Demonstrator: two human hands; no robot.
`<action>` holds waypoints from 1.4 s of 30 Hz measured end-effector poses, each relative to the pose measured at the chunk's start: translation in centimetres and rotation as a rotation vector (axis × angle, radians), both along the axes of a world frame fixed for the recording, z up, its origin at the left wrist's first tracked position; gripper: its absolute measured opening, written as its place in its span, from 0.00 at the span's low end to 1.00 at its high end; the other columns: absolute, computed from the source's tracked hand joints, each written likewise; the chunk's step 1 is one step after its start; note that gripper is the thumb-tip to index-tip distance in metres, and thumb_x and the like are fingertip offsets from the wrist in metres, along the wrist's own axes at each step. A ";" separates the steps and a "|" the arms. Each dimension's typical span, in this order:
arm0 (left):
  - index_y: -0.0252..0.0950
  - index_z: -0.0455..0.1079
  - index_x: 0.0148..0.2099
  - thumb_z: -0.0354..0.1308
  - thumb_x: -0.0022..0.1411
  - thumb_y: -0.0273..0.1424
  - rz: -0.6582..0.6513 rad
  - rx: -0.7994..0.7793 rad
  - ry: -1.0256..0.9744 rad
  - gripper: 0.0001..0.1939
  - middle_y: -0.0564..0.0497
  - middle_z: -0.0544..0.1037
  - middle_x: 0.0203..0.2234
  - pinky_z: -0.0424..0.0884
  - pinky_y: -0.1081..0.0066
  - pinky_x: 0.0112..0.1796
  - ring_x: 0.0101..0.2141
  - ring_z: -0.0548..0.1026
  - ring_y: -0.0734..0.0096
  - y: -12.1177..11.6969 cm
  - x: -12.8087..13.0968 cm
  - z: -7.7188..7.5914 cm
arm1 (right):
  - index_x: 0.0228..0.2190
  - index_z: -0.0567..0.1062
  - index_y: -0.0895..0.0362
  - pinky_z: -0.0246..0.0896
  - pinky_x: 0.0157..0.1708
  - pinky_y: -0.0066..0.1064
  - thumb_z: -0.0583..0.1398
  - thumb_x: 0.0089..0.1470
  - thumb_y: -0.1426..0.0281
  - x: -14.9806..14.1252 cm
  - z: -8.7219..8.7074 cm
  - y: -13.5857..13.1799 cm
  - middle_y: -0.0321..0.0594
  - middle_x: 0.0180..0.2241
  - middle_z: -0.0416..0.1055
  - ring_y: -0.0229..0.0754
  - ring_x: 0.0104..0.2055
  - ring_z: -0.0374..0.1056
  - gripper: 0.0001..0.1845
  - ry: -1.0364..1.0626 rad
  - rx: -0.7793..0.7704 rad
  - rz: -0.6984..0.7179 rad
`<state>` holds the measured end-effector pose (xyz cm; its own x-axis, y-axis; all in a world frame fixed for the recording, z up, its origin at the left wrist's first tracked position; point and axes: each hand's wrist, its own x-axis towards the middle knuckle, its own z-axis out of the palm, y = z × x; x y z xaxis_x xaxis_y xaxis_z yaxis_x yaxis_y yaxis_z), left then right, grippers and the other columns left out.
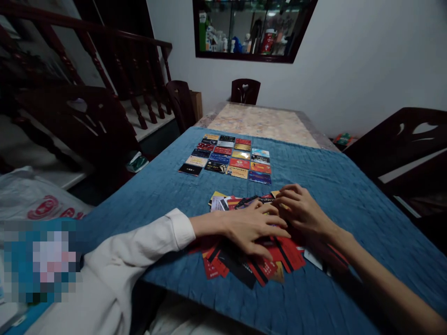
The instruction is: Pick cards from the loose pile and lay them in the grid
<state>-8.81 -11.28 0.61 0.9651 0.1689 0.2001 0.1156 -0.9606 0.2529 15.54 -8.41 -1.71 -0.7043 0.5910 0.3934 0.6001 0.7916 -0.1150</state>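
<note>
A loose heap of coloured cards (254, 267) lies on the blue cloth (167, 186) near the table's front edge. My left hand (249, 225), in a white sleeve, rests flat on the heap with its fingers stretched out. My right hand (300, 209) sits just beside it on the heap's right part, fingers curled down onto the cards; whether it grips one is hidden. Farther back, several cards lie face up in a tidy grid (228, 158) of rows and columns.
Beyond the cloth the table top (261, 121) is bare and patterned. Dark wooden chairs stand at the far end (245, 90), left (181, 104) and right (405, 144). A stair railing (115, 60) runs at left; a white plastic bag (31, 197) lies at lower left.
</note>
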 end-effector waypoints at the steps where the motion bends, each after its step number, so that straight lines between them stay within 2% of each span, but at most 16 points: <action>1: 0.38 0.68 0.61 0.62 0.62 0.45 -0.018 0.007 0.003 0.28 0.43 0.71 0.58 0.59 0.47 0.58 0.60 0.62 0.49 -0.4 0.2 0.0 | 0.40 0.79 0.52 0.60 0.46 0.48 0.56 0.61 0.67 0.3 0.0 -0.3 0.46 0.40 0.77 0.53 0.48 0.64 0.11 -0.002 0.000 -0.012; 5: 0.45 0.70 0.59 0.63 0.58 0.51 -0.041 0.050 0.026 0.30 0.46 0.71 0.56 0.60 0.48 0.57 0.59 0.62 0.48 -1.5 0.5 -0.2 | 0.37 0.79 0.51 0.60 0.45 0.47 0.55 0.63 0.67 0.7 -0.4 -0.6 0.45 0.38 0.77 0.52 0.48 0.65 0.11 -0.001 -0.009 -0.040; 9: 0.45 0.70 0.60 0.62 0.57 0.53 0.004 0.085 0.057 0.32 0.44 0.70 0.58 0.61 0.44 0.55 0.58 0.64 0.45 -1.4 0.3 -0.8 | 0.37 0.78 0.52 0.60 0.46 0.47 0.56 0.63 0.66 0.3 -1.1 -0.4 0.44 0.38 0.77 0.51 0.47 0.65 0.10 0.000 -0.018 -0.031; 14: 0.43 0.70 0.61 0.60 0.61 0.50 0.058 0.098 0.075 0.30 0.41 0.68 0.59 0.61 0.42 0.54 0.59 0.63 0.44 -0.3 -0.9 -1.1 | 0.37 0.78 0.52 0.60 0.47 0.47 0.55 0.64 0.66 -0.5 -1.2 -0.4 0.45 0.38 0.77 0.51 0.49 0.65 0.12 -0.019 -0.001 -0.021; 19: 0.47 0.70 0.59 0.60 0.62 0.42 0.113 0.048 0.091 0.24 0.43 0.67 0.60 0.60 0.43 0.53 0.58 0.64 0.44 1.0 -2.9 -0.5 | 0.39 0.79 0.51 0.62 0.45 0.45 0.55 0.63 0.67 -1.7 -0.7 -0.7 0.45 0.40 0.77 0.50 0.48 0.65 0.11 -0.021 -0.019 0.011; 23: 0.48 0.72 0.58 0.59 0.64 0.39 0.169 0.001 0.079 0.20 0.43 0.68 0.61 0.59 0.44 0.55 0.59 0.64 0.46 2.1 -4.8 -0.1 | 0.43 0.78 0.52 0.62 0.46 0.48 0.55 0.64 0.61 -3.0 -0.5 -0.8 0.47 0.44 0.76 0.51 0.47 0.64 0.14 -0.022 -0.083 -0.004; 27: 0.46 0.73 0.56 0.60 0.63 0.34 0.211 -0.069 0.043 0.18 0.44 0.70 0.61 0.58 0.50 0.56 0.60 0.65 0.51 3.1 -6.5 -0.4 | 0.46 0.77 0.53 0.60 0.49 0.51 0.56 0.63 0.54 -4.3 0.0 -0.8 0.49 0.49 0.73 0.53 0.51 0.62 0.19 -0.055 -0.121 0.030; 30: 0.44 0.72 0.56 0.61 0.63 0.33 0.234 -0.135 0.025 0.19 0.44 0.70 0.61 0.57 0.52 0.57 0.61 0.65 0.54 3.5 -7.2 -0.7 | 0.48 0.76 0.52 0.59 0.48 0.52 0.56 0.61 0.51 -5.0 0.4 -0.7 0.49 0.51 0.72 0.56 0.52 0.61 0.22 -0.097 -0.110 0.026; 35: 0.39 0.70 0.58 0.61 0.62 0.36 0.296 -0.185 -0.049 0.22 0.40 0.70 0.60 0.56 0.51 0.58 0.60 0.66 0.54 3.7 -7.5 -1.0 | 0.48 0.76 0.52 0.59 0.47 0.50 0.55 0.61 0.48 -5.9 1.0 -0.6 0.49 0.51 0.72 0.57 0.53 0.61 0.25 -0.160 -0.062 -0.007; 42: 0.35 0.62 0.65 0.59 0.62 0.35 0.360 -0.196 0.016 0.30 0.38 0.66 0.63 0.51 0.46 0.62 0.65 0.58 0.52 3.6 -6.9 -1.5 | 0.47 0.77 0.55 0.57 0.45 0.48 0.52 0.56 0.38 -7.1 1.2 -1.7 0.52 0.46 0.74 0.56 0.47 0.63 0.37 -0.236 -0.006 -0.073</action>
<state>-15.75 -7.66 -0.93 0.8403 0.5295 0.1165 0.4406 -0.7922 0.4223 8.45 -10.12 -0.49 -0.7317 0.6455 0.2190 0.6663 0.7450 0.0304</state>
